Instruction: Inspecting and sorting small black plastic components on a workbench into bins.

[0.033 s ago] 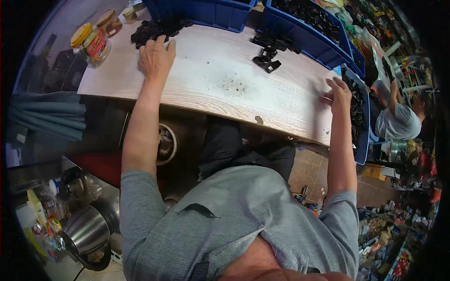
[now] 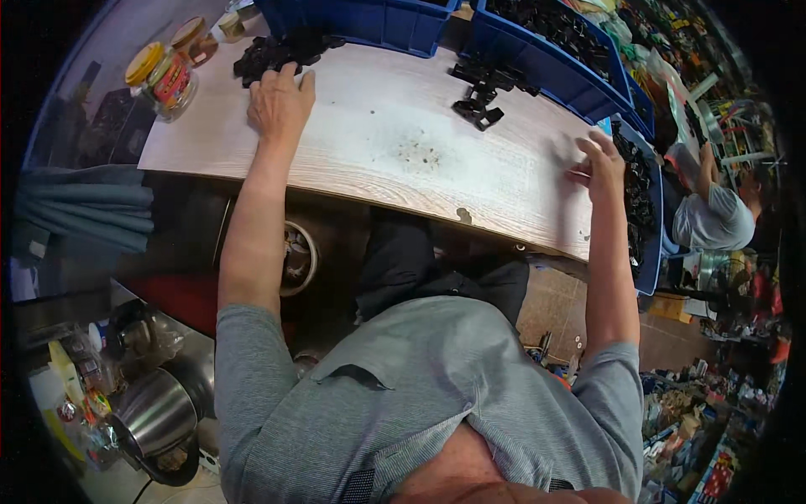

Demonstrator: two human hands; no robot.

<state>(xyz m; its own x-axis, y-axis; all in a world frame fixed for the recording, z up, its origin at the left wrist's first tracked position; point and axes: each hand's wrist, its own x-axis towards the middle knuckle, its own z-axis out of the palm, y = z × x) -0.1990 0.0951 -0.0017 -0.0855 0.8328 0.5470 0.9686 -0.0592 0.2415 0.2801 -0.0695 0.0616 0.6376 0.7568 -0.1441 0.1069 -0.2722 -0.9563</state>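
Note:
My left hand (image 2: 281,102) rests at the far left of the table, its fingers stretched out and the fingertips at the near edge of a pile of small black plastic parts (image 2: 277,57). Nothing shows in its grasp. Over the table's right end hovers my right hand (image 2: 604,165), fingers apart and holding nothing that I can see. Close beside it is a blue bin (image 2: 651,260) full of black parts (image 2: 640,197). A smaller cluster of black parts (image 2: 478,101) lies farther back, right of the middle.
Blue bins (image 2: 382,27) stand along the back of the pale wooden table (image 2: 353,143); the right-hand bin (image 2: 546,77) holds many black parts. Lidded jars (image 2: 168,80) are at the left end. A person (image 2: 714,214) sits beyond the right side. Below left is a metal kettle (image 2: 158,410).
My right hand has shifted slightly left, away from the right-side bin, with its fingers spread. My left hand stays where it was.

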